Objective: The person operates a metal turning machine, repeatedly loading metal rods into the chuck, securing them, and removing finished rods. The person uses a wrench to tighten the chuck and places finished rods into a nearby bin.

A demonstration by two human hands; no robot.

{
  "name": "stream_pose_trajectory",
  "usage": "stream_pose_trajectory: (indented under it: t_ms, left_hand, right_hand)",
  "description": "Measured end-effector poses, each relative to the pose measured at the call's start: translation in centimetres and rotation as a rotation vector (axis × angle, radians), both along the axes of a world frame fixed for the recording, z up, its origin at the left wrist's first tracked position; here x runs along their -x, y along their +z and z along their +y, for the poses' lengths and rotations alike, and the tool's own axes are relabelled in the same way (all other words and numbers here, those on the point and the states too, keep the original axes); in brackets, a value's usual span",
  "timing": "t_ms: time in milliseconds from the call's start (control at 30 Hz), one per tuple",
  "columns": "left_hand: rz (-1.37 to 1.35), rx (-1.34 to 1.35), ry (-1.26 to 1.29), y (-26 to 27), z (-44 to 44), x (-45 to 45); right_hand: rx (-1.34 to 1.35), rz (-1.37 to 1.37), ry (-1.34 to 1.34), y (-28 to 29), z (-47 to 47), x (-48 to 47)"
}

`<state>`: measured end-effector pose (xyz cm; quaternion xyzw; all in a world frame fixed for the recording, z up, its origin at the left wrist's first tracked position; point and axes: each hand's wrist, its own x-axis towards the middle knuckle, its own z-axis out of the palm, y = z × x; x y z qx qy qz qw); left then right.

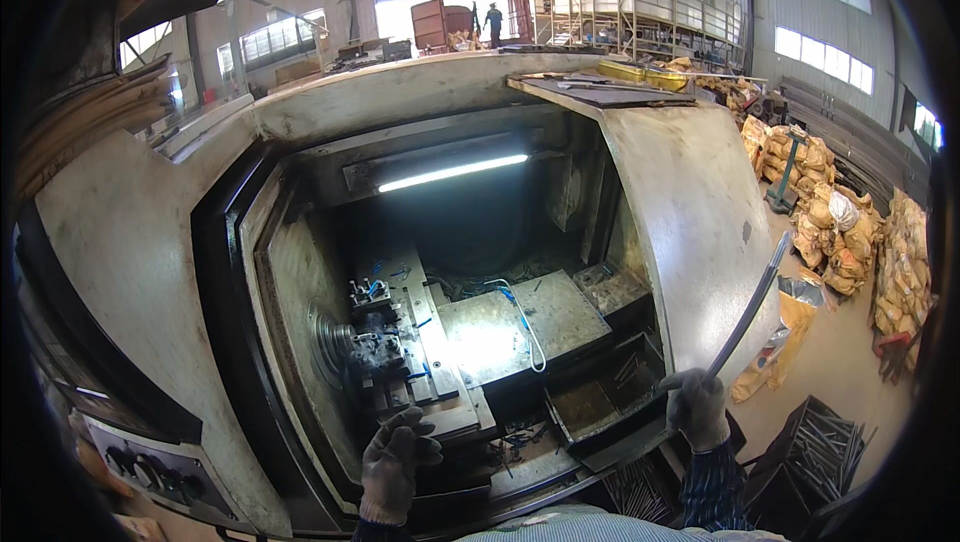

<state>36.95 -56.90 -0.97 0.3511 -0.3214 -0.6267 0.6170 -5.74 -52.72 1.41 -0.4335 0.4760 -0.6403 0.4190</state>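
Observation:
My right hand, in a grey work glove, is closed around the lower end of a dark metal rod. The rod slants up and to the right, and its far tip is bright, turned-down metal. My left hand, gloved too, is raised at the front of a lathe's opening, its fingers bent and apart with nothing seen in them. Beyond it are the lathe's chuck and a tool post with a wisp of smoke or vapour around it. Blue metal chips lie about the slide.
A bent white hook rod lies on the flat metal cover. Below is a divided metal tray. Bins of rods stand at lower right, near filled sacks. Control knobs are at lower left. A person stands far off.

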Motion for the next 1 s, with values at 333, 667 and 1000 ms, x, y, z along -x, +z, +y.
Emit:
stream_pose_trajectory:
  t_ms: [333, 667, 1000]
  left_hand:
    - [-0.018, -0.016, -0.040, -0.1, -0.3, -1.1]
    - [-0.997, 0.175, -0.053, -2.3, -14.7, 3.2]
    - [-2.359, -0.360, -0.287, -8.1, -35.6, -17.1]
  right_hand:
    - [-0.070, 0.125, -0.043, -1.4, 1.5, -2.4]
    - [-0.027, 0.150, -0.139, -2.4, 0.8, -6.0]
    - [-0.036, 0.171, -0.013, -2.7, -0.3, -5.9]
